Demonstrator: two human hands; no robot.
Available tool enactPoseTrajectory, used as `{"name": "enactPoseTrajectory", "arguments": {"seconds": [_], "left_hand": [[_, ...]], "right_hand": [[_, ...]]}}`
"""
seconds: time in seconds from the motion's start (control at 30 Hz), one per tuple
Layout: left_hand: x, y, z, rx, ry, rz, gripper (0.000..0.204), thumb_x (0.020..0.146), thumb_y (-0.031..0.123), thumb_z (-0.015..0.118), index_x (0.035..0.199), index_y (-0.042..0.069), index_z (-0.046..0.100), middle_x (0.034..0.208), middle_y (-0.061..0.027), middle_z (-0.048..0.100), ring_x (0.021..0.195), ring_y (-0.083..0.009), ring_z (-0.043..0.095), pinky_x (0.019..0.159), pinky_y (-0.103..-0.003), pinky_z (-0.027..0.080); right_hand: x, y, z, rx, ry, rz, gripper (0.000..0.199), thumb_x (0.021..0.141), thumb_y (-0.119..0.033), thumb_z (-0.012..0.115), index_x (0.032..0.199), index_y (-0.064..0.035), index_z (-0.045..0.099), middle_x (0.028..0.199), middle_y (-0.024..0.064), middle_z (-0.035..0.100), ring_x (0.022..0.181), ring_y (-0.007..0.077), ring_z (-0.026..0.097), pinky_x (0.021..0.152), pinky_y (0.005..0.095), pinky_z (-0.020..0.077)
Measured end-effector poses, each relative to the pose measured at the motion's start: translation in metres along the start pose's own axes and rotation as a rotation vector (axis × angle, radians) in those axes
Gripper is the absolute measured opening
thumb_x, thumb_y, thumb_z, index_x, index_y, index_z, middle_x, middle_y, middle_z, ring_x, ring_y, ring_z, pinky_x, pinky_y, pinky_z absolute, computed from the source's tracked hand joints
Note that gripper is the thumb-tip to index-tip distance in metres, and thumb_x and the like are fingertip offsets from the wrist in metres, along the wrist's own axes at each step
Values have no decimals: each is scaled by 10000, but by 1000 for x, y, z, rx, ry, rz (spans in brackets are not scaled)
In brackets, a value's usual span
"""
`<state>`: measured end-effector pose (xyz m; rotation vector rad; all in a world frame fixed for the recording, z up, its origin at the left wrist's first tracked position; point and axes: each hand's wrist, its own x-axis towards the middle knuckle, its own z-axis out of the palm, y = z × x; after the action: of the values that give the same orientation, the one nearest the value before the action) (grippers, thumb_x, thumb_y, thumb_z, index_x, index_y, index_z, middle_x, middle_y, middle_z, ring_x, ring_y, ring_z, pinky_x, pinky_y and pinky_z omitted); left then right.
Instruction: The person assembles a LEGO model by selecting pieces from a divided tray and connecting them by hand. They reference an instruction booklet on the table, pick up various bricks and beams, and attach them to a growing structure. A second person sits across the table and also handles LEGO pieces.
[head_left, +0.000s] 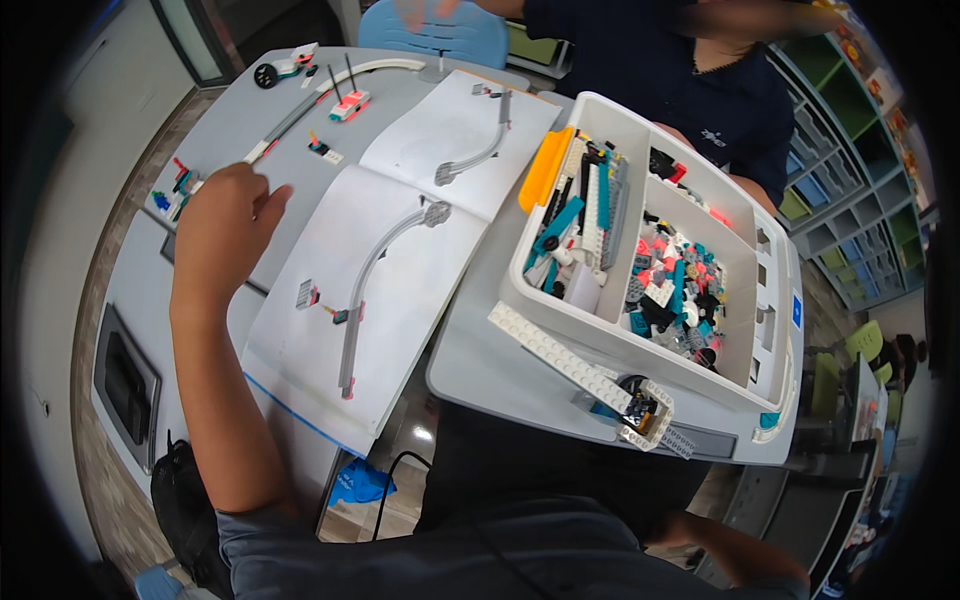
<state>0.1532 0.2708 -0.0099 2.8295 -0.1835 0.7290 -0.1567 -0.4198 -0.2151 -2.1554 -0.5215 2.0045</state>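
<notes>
My left hand (pixel 228 215) is above the left part of the grey table, its fingers curled and its thumb standing off to the side. Whatever is in the fingers is hidden behind the hand. Just beyond it lies a long grey track (pixel 298 118) with red-and-white ends. A small red, teal and blue brick build (pixel 181 183) is at its left. To its right an instruction booklet (pixel 290 375) lies spread out, picturing a curved grey track. My right hand (pixel 672 530) is low beside my body, its fingers out of sight.
A white divided bin (pixel 515 290) with a yellow latch (pixel 548 170) holds many bricks. In front of it, a white beam build (pixel 560 348) overhangs the table edge. Small builds include a wheeled one (pixel 285 68) and a red-white piece (pixel 350 104). Another person (pixel 640 70) sits opposite.
</notes>
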Motion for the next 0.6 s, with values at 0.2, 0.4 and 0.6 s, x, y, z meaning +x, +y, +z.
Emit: {"name": "enactPoseTrajectory", "arguments": {"seconds": [0.2, 0.4, 0.6], "left_hand": [[8, 68, -19, -151, -186, -34, 357, 920, 119, 771, 674, -36, 564, 659, -118, 513, 590, -248, 464, 566, -399, 355], [-13, 129, -46, -660, -147, 420, 331, 861, 147, 762, 622, 23, 570, 632, -70, 529, 560, -192, 450, 532, -374, 300], [-37, 104, -88, -785, 142, 521, 434, 794, 245, 754, 555, 94, 425, 588, -17, 446, 545, -162, 415, 545, -327, 259]], "right_hand": [[4, 5, 34, 39, 3, -6, 561, 994, -609, 499, 1173, -153, 773, 1154, 189, 753, 1092, 413, 695, 962, 495, 552], [5, 7, 50, -18, 113, -53, 507, 1001, -574, 478, 1149, -186, 770, 1137, 154, 759, 1052, 412, 701, 920, 485, 569], [15, 11, 52, -2, 80, -26, 483, 983, -562, 510, 1128, -188, 781, 1111, 159, 764, 1027, 416, 711, 901, 490, 572]]}}
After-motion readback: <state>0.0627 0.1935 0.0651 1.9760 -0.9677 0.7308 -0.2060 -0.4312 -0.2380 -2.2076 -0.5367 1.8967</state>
